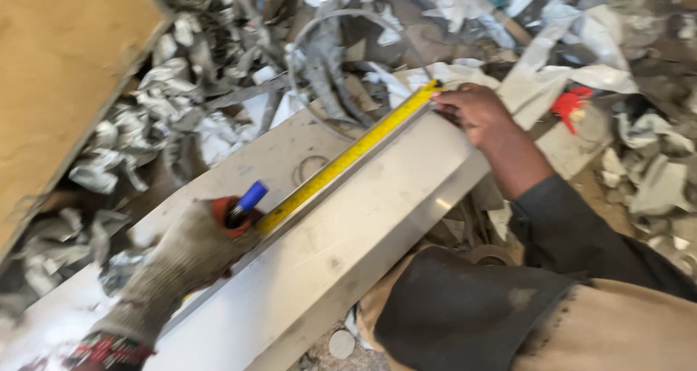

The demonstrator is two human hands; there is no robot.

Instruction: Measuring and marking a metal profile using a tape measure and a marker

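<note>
Scrap covers the floor all around: crumpled silvery offcuts of sheet metal (116,153), torn white plastic wrap (566,66), a bent loop of grey metal strip (327,59) and a small red piece (570,104) among the litter. A bare brown board (58,66) fills the upper left corner.

Across the middle, running from lower left to upper right, lies a long folded sheet-metal piece (363,218), pale grey, smooth and dully shiny, with a straight raised fold along its length and faint ring marks on the flat part beyond it. A yellow tape measure blade (348,157) with black markings is stretched along that fold, lying flat on the metal.

The left hand (185,251), in a dirty knitted work glove with a red patterned cuff, is closed on the near end of the tape and also grips a marker with a blue cap (247,200), whose cap points up and away from the fist. The right hand (475,113), bare, presses the far end of the tape down at the metal's upper edge, fingers curled over it. A dark sleeve and a dark-patched knee show at lower right.
</note>
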